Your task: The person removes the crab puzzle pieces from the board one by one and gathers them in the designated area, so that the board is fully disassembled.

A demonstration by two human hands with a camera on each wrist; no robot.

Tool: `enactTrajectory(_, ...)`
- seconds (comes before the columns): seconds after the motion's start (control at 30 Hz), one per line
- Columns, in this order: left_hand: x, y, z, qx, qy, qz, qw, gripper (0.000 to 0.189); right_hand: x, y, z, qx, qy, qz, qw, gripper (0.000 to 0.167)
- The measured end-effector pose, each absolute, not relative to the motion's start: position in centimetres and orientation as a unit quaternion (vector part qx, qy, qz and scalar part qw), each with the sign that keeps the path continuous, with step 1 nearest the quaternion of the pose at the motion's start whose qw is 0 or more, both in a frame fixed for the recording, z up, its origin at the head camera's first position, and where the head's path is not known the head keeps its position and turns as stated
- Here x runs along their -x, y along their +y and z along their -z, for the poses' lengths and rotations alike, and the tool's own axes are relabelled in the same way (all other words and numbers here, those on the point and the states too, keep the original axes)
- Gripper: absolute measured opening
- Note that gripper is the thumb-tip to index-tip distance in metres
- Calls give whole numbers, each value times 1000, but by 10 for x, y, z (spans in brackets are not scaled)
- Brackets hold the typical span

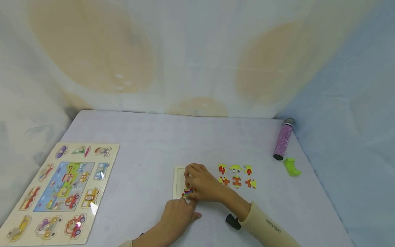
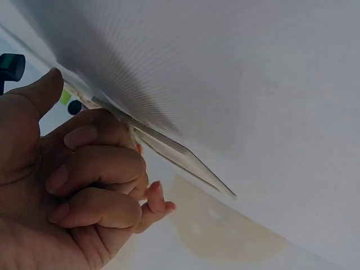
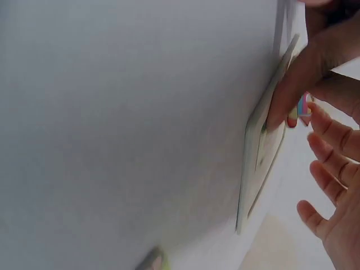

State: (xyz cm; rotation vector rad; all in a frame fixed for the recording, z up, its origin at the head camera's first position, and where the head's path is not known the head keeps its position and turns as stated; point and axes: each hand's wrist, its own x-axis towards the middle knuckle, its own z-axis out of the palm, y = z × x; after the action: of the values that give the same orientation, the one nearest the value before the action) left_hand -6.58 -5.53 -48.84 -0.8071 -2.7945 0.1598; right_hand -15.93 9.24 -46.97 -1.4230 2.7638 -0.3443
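Note:
A small pale jigsaw tray (image 1: 179, 178) lies at the middle of the table's near half. Over its right side is my right hand (image 1: 202, 183), which pinches a red, blue and yellow puzzle piece (image 1: 188, 191) between thumb and index finger. In the right wrist view the piece (image 3: 302, 109) shows just above the tray (image 3: 251, 157). My left hand (image 1: 177, 214) is at the tray's near edge, its index finger against it. Three of its fingers (image 2: 101, 216) are curled in the left wrist view, and the thumb sticks out, away from the tray.
Several yellow and orange puzzle pieces (image 1: 236, 181) lie in two rows right of the tray. A large vehicle puzzle board (image 1: 103, 178) fills the left side. At the right are a purple glitter tube (image 1: 283, 140) and a green piece (image 1: 291, 167). A black object (image 1: 232, 222) lies beside the right forearm.

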Motion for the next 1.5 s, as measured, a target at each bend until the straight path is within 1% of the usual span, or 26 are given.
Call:
enactTrajectory(0.1, 67, -56, 489, 282, -949, -58, 127, 47, 158, 92, 471, 462, 881, 105, -9, 27)
enactTrajectory(0.23, 68, -56, 490, 286, -949, -53, 123, 46, 159, 95, 474, 461, 882, 98, -20, 31)
enactTrajectory(0.3, 68, -56, 491, 287, -949, -48, 123, 46, 160, 97, 476, 460, 881, 105, -24, 30)
enactTrajectory(0.4, 68, -55, 492, 283, -950, -48, 120, 49, 162, 101, 479, 459, 879, 126, -25, 20)
enactTrajectory(0.5, 67, -53, 493, 278, -953, -46, 107, 52, 162, 104, 481, 456, 877, 150, -17, 9)
enactTrajectory(0.63, 66, -51, 492, 272, -958, -38, 78, 55, 162, 108, 482, 461, 872, 167, -7, 7)
enactTrajectory(0.77, 64, -49, 490, 271, -959, -35, 72, 55, 161, 112, 480, 465, 870, 165, -6, 10)
enactTrajectory(0.93, 63, -47, 489, 280, -956, -38, 75, 55, 160, 113, 475, 465, 871, 161, 7, 22)
enactTrajectory(1.07, 62, -46, 491, 286, -954, -39, 83, 56, 162, 109, 470, 473, 871, 131, 19, 28)
enactTrajectory(1.2, 63, -46, 493, 295, -950, -39, 95, 54, 163, 99, 468, 486, 870, 78, 24, 26)
enactTrajectory(1.37, 63, -49, 491, 299, -949, -35, 91, 53, 161, 91, 469, 495, 867, 53, 20, 22)
enactTrajectory(1.43, 63, -50, 491, 298, -949, -36, 94, 52, 160, 90, 469, 494, 868, 47, 8, 21)
enactTrajectory(1.5, 62, -50, 492, 296, -949, -35, 97, 51, 159, 90, 469, 493, 869, 40, -9, 26)
